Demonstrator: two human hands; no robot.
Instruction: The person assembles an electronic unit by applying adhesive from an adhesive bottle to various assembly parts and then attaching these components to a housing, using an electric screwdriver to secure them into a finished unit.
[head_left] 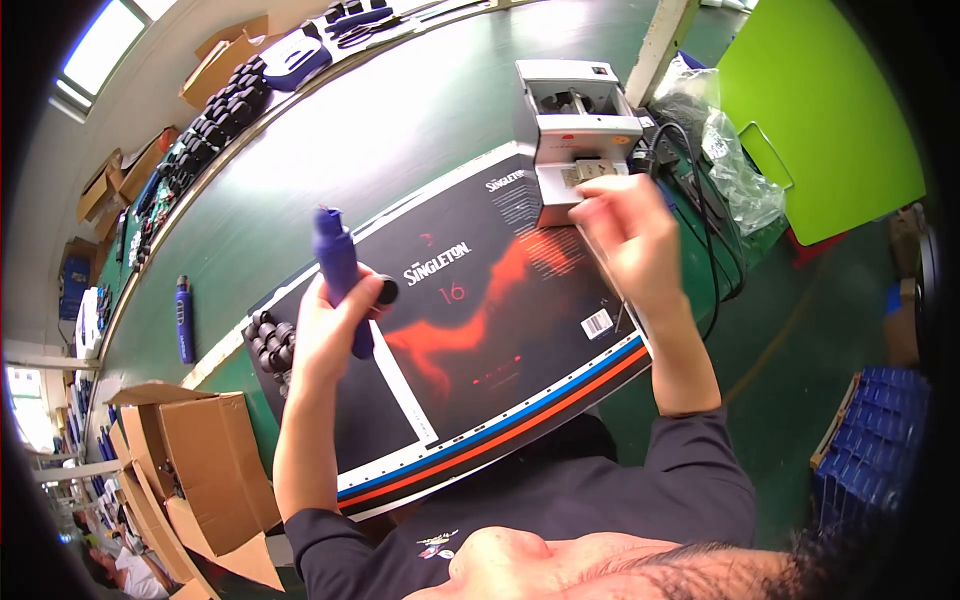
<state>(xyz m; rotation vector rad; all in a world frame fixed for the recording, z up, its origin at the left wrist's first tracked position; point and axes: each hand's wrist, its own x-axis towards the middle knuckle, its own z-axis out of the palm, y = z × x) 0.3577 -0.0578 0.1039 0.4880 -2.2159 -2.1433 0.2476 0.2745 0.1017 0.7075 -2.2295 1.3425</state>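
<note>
My left hand [322,335] is closed around a blue tube-shaped housing [338,262], tilted with its notched upper end pointing away from me. A black round cap or ring [384,290] shows at the fingers of that hand; whether it is held too, I cannot tell. My right hand [640,235] is at the front of a grey-and-white bench machine [585,130], its fingers curled together and blurred. Anything between them is too small to make out. The machine has a small metal block [597,172] on its front. Several black ring-shaped parts [272,343] lie in a cluster left of my left hand.
A black printed sheet [470,330] covers the near part of the green table [400,120]. Another blue tube-shaped device [184,320] lies at left. Black cables [700,190] and clear plastic bags [740,175] are right of the machine. Cardboard boxes [215,465] and blue crates [870,440] flank me.
</note>
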